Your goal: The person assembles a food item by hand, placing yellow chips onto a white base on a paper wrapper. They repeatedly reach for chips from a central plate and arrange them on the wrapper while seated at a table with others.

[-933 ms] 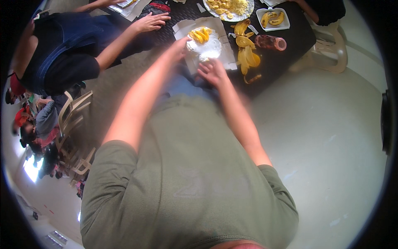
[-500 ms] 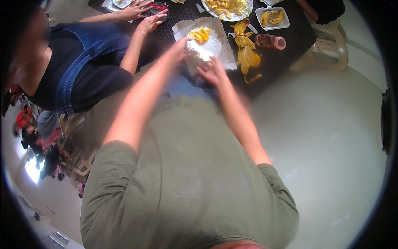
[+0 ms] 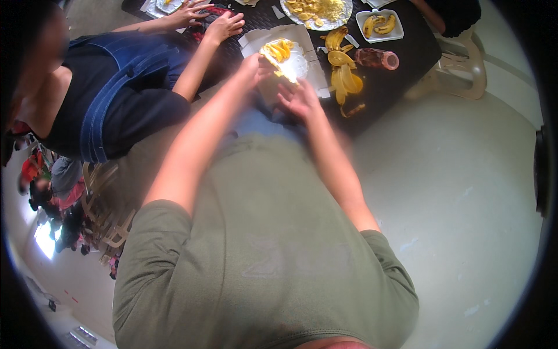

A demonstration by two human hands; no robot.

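My left hand [image 3: 253,68] is closed on the left rim of a small white plate [image 3: 297,61]. Yellow fruit slices [image 3: 279,50], which look like banana, lie together on its far left part. The plate is tilted above an opened-out piece of white cardboard [image 3: 314,64] on the dark table. My right hand [image 3: 300,100] is at the plate's near right edge, palm turned up and fingers apart. Whether its fingertips touch the rim I cannot tell. Right of the cardboard lie several banana peels [image 3: 345,78].
A large plate [image 3: 317,11] of sliced and crumbled yellow food stands at the back. At right are a white dish [image 3: 381,26] with bananas and a clear jar [image 3: 376,59] lying sideways. Another person's hand [image 3: 225,26] is at left. A beige chair [image 3: 465,75] stands beyond the table's right edge.
My left hand has tipped the plate more steeply, and the fruit slices have shifted slightly with it. My right hand stays almost in place. The other person's nearer hand has moved a little right.
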